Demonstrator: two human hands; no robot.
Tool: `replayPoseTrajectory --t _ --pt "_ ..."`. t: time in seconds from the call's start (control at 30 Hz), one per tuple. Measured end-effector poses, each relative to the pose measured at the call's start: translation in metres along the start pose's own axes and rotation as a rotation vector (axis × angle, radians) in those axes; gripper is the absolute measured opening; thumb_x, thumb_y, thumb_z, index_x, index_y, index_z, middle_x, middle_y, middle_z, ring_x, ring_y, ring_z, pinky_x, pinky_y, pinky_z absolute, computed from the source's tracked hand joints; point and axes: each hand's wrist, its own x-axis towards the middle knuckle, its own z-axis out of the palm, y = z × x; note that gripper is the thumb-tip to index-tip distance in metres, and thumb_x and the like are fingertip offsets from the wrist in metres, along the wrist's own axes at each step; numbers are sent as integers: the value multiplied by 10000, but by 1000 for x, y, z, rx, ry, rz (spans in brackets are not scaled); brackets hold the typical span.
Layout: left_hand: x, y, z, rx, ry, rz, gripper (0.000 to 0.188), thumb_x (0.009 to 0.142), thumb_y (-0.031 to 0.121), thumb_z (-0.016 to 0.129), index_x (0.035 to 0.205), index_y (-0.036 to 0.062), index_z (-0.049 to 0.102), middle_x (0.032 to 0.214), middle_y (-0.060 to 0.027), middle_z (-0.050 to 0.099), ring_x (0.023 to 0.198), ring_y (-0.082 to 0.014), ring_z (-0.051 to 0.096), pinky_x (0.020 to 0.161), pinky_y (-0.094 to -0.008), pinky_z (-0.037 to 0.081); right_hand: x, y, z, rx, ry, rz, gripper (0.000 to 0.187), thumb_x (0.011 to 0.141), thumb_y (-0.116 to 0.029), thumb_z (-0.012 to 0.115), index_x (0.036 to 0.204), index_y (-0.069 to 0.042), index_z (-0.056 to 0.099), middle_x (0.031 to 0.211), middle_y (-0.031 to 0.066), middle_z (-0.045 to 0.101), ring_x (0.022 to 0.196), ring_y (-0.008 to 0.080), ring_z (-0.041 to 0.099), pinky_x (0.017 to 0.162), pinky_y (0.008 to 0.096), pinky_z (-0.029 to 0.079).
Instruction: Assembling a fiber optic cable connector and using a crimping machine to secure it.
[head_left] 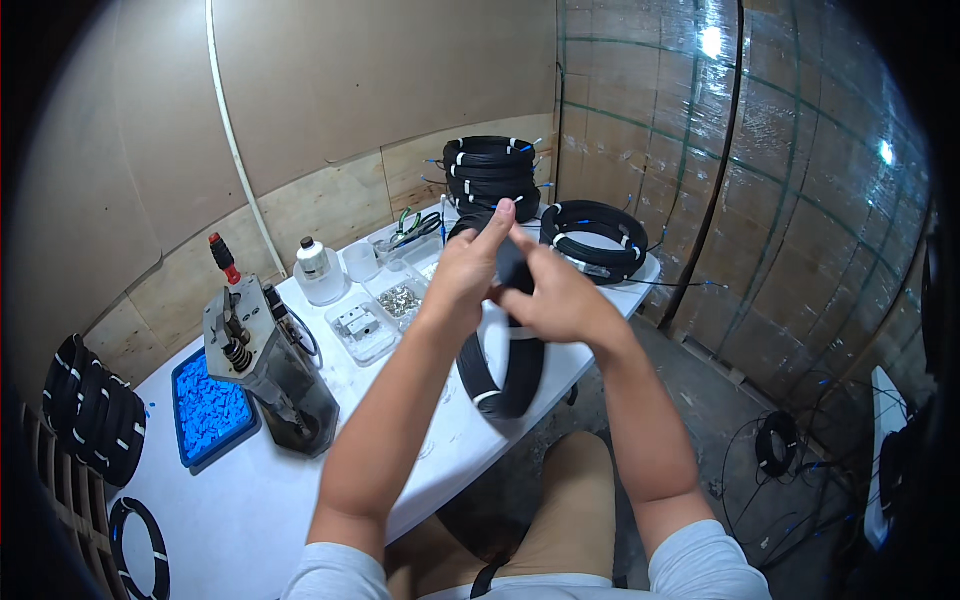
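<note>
A coil of black cable (525,375) hangs at the table's front edge, its lower loop bound with a white tie. My left hand (468,270) grips the upper part of this coil, thumb pointing up. Close beside it, my right hand (553,295) curls round the same upper part, its fingers slightly smeared by motion. Both hands hide much of the coil's top. Just left of them are a clear tray of small metal parts (400,300) and a clear tray with white pieces (362,330).
A bench press (270,370) stands at left beside a tray of blue pieces (250,412). Behind are a white bottle (313,257), pliers (415,228), stacked black coils (490,168) and another coil (640,240). More coils (95,415) lie far left; loose cable (777,443) lies on the floor.
</note>
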Motion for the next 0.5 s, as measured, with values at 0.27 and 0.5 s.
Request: replayPoseTrajectory --t 0.27,0.5 --pt "-44 55 -51 464 -85 54 606 871 334 768 1167 -157 571 936 -145 696 786 -186 687 739 -323 574 -15 -3 39 653 -320 -72 689 916 -84 647 1534 -68 343 1311 134 619 1150 207 635 966 345 520" --pt "-71 63 -64 954 -80 173 472 725 295 850 1011 -42 686 778 -89 681 668 -145 619 615 -295 505 -8 47 76 847 152 -68 396 902 1 658 1286 -79 599 1086 63 680 1034 135 635 886 275 517"
